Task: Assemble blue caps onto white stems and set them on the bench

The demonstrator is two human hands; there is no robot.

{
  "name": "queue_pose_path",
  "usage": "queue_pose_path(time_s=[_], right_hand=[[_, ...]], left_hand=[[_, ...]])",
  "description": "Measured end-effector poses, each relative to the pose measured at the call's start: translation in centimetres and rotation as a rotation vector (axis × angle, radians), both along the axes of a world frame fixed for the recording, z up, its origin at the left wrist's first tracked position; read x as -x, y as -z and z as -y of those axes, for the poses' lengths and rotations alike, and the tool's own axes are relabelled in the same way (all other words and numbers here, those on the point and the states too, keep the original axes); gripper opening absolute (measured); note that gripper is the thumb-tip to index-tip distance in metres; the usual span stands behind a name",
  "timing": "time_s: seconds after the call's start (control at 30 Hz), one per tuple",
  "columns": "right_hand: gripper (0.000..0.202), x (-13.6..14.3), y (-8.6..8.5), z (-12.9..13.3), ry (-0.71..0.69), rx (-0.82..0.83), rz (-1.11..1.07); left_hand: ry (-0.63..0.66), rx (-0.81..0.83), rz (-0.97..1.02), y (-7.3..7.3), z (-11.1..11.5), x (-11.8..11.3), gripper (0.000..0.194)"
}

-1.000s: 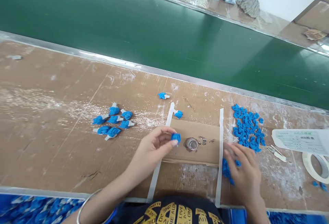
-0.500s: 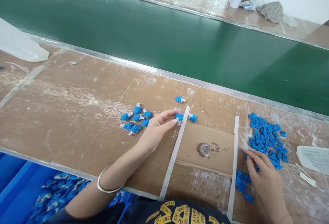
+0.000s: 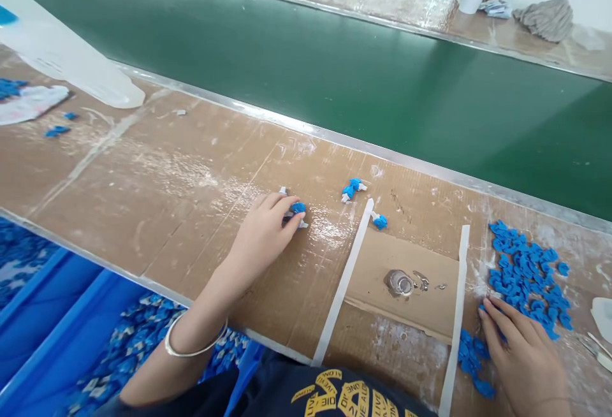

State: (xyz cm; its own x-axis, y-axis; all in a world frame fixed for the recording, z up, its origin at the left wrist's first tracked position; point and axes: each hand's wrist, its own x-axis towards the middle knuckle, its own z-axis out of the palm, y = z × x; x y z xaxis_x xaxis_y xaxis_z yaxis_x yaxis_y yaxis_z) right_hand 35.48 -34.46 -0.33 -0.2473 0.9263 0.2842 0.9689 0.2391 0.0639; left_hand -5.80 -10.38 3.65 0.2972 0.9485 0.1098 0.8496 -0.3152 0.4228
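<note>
My left hand is closed over blue pieces with white tabs on the brown table, left of a strip of white tape; its palm hides part of the group. Two more tabbed blue pieces lie beyond it, and one sits beside the tape's top end. Over on the right, my right hand has its fingertips together at the near left edge of a pile of loose blue pieces. What its fingertips hold is too small to make out. A smaller cluster of blue pieces lies left of that hand.
A small clear cup sits on cardboard between two tape strips. Tweezers lie at far right. A green belt runs behind the table. Blue bins stand below the front edge. A white plastic jug piece is upper left.
My left hand has moved left onto the group of tabbed blue pieces. The piece it held now lies beside the other far piece. My right hand stays near the pile. The view has shifted left.
</note>
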Motion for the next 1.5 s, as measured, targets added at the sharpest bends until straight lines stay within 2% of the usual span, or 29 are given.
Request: queue_pose_path(time_s=[0.1,0.2,0.27,0.4,0.5,0.6,0.67,0.73,0.8,0.87,0.97,1.03,1.17,1.27,1.33,1.37,1.43,1.5], right_hand=[[0.036,2.0,-1.2,-1.3,0.100,-0.029,-0.163],[0.030,5.4,-2.9,-3.1,0.187,-0.049,-0.407],[0.025,7.9,-3.9,-4.5,0.080,0.003,-0.559],[0.034,11.1,-4.3,-6.6,-0.108,0.070,-0.667],[0.038,11.6,-3.8,-7.3,-0.135,0.061,-0.638],[0.038,11.7,-3.2,-7.5,-0.119,0.050,-0.615],[0.037,11.8,-3.1,-7.4,-0.112,0.056,-0.643],[0.035,12.1,-3.2,-7.1,-0.091,0.084,-0.727],[0.032,12.5,-3.5,-6.6,-0.029,0.129,-0.893],[0.029,13.0,-3.7,-6.0,0.068,0.150,-1.144],[0.023,13.7,-4.1,-5.2,0.178,0.114,-1.510],[0.021,13.9,-4.3,-5.0,0.219,0.110,-1.653],[0.022,13.9,-4.8,-4.9,0.278,0.153,-1.815],[0.022,13.7,-5.1,-4.8,0.259,0.174,-1.893],[0.021,13.8,-5.1,-4.7,0.255,0.169,-1.881],[0.021,13.9,-5.0,-4.7,0.256,0.154,-1.855],[0.019,14.3,-4.9,-4.7,0.237,0.103,-1.793],[0.018,15.1,-4.7,-5.0,0.195,0.057,-1.757]], left_hand=[[0.125,-0.007,-0.163,0.3,-0.8,0.1,0.028],[0.156,-0.007,-0.195,0.5,-1.1,-0.3,0.025],[0.167,0.009,-0.192,0.7,-1.0,-0.8,0.025],[0.203,0.009,-0.053,0.5,-0.1,-1.9,0.028],[0.219,0.041,0.160,0.2,1.3,-3.0,0.030],[0.304,0.168,0.295,0.6,3.4,-4.4,0.026],[0.378,0.170,0.227,1.3,5.0,-5.2,0.025],[0.439,0.084,0.071,2.0,6.4,-5.8,0.024],[0.503,0.013,-0.076,2.2,7.5,-5.8,0.025],[0.571,0.005,-0.196,1.8,8.1,-5.4,0.034],[0.653,0.061,-0.341,0.8,8.5,-4.5,0.051],[0.705,0.065,-0.380,0.6,8.6,-4.0,0.055],[0.823,-0.094,-0.376,1.2,7.6,-3.3,0.049],[0.860,-0.148,-0.304,1.7,6.0,-2.9,0.034],[0.789,-0.087,-0.157,1.6,5.3,-2.8,0.023],[0.732,-0.006,-0.034,1.4,5.2,-2.8,0.023],[0.597,0.289,0.300,0.7,5.7,-3.1,0.027],[0.441,0.721,0.695,0.1,7.0,-4.0,0.032]])
